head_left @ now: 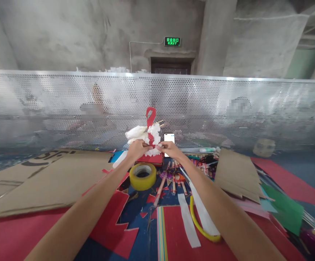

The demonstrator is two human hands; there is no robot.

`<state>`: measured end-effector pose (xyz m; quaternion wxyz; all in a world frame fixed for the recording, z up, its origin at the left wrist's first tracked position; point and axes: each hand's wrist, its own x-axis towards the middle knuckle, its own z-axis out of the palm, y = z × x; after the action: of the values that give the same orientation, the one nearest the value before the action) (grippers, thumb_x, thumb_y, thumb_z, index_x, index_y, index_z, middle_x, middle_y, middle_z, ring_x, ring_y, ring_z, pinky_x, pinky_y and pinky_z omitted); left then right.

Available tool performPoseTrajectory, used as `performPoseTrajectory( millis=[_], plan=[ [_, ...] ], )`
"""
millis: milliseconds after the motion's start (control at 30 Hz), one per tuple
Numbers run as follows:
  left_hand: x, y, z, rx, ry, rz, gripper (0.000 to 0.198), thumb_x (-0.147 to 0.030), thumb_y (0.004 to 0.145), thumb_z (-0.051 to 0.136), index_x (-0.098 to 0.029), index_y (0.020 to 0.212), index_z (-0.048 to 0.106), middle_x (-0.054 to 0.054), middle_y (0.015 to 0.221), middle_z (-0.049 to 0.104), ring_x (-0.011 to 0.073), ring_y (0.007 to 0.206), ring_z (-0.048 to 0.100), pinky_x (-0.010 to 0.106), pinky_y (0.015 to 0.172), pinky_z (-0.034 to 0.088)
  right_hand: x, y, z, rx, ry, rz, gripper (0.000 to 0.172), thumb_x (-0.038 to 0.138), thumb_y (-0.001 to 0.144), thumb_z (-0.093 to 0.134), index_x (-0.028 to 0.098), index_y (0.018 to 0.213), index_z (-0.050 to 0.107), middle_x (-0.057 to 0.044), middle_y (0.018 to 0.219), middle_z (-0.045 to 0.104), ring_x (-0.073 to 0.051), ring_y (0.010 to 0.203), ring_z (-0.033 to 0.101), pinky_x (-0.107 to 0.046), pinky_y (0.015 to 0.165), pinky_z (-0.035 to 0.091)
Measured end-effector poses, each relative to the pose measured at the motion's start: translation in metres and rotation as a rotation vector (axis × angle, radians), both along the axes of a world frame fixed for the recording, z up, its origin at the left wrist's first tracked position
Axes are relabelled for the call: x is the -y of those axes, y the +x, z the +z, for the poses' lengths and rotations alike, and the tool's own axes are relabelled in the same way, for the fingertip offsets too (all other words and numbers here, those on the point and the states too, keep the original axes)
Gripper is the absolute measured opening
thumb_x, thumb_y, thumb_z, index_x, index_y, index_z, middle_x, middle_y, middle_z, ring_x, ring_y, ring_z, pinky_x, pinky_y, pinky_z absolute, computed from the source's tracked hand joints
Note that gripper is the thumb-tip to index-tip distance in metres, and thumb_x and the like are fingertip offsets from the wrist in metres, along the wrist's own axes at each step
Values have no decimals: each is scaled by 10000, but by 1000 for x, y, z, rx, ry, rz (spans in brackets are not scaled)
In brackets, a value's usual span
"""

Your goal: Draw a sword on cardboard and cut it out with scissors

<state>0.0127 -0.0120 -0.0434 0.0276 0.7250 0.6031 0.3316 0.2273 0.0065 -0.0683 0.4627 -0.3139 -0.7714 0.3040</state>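
Note:
At the far side of the table stands a craft of crumpled white paper [154, 130] with a red paper loop [151, 113] rising from its top. My left hand [138, 148] pinches its lower left edge with closed fingers. On the lower right, my right hand [169, 148] also has its fingertips closed on the white paper. A white bundle [135, 133] sits against the craft's left side, and thin sticks [160, 123] poke out at the right. Just behind my right hand a phone [169, 137] stands upright. My fingers partly hide the craft's base.
A roll of yellow tape [142, 177] lies between my forearms. Cardboard [51, 177] covers the left side, with another piece [236, 174] at the right. Red paper [171, 232], white strips [187, 221] and a yellow curved handle [195, 221] lie nearer. A perforated metal panel [206, 108] closes the back.

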Motion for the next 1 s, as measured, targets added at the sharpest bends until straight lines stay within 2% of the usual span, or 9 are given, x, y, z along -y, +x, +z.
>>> performPoseTrajectory(
  millis=[100, 267, 400, 500, 600, 767, 1000],
  plan=[
    [2, 0, 2, -13, -15, 1, 421, -622, 790, 702, -207, 819, 770, 93, 889, 816, 274, 880, 745, 309, 699, 487, -2, 1, 1, 4, 9, 8, 405, 559, 804, 662, 160, 745, 691, -8, 674, 637, -165, 675, 579, -267, 670, 440],
    [3, 1, 5, -42, -41, -7, 446, -624, 795, 688, -192, 846, 791, 96, 881, 812, 274, 872, 748, 306, 697, 493, 2, 1, 3, 16, 12, 21, 374, 522, 735, 742, 157, 815, 725, -16, 751, 686, -174, 712, 606, -266, 689, 458],
    [1, 3, 5, -56, -65, -32, 432, -598, 808, 677, -195, 902, 805, 91, 927, 817, 270, 890, 750, 307, 719, 508, 4, 1, 6, 33, 38, -18, 407, 552, 825, 661, 167, 696, 693, 7, 639, 603, -152, 655, 531, -251, 635, 395],
    [-1, 5, 5, -73, -73, -50, 414, -587, 822, 664, -199, 870, 802, 87, 906, 815, 267, 889, 750, 307, 736, 515, 0, 1, 4, 24, 32, -27, 431, 558, 835, 651, 175, 638, 663, 18, 608, 562, -143, 638, 498, -252, 630, 374],
    [0, 6, 6, -94, -67, -53, 403, -582, 819, 673, -198, 850, 791, 89, 917, 812, 273, 905, 748, 315, 757, 519, -6, 0, 1, -9, -25, -13, 427, 567, 813, 680, 177, 642, 672, 15, 615, 571, -151, 650, 521, -256, 643, 400],
    [0, 4, 4, -112, -44, -43, 349, -534, 844, 682, -205, 903, 780, 96, 982, 811, 285, 982, 738, 329, 817, 516, -9, -3, -2, -119, -199, 12, 432, 584, 808, 692, 182, 652, 668, -13, 649, 640, -193, 705, 616, -302, 700, 519],
    [-2, 1, -1, -98, -15, -25, 264, -448, 894, 661, -205, 912, 762, 104, 1062, 812, 292, 1038, 732, 334, 854, 512, -8, -8, -4, -329, -392, 38, 328, 440, 837, 719, 159, 674, 670, -54, 683, 693, -181, 701, 676, -321, 776, 577]
  ],
)
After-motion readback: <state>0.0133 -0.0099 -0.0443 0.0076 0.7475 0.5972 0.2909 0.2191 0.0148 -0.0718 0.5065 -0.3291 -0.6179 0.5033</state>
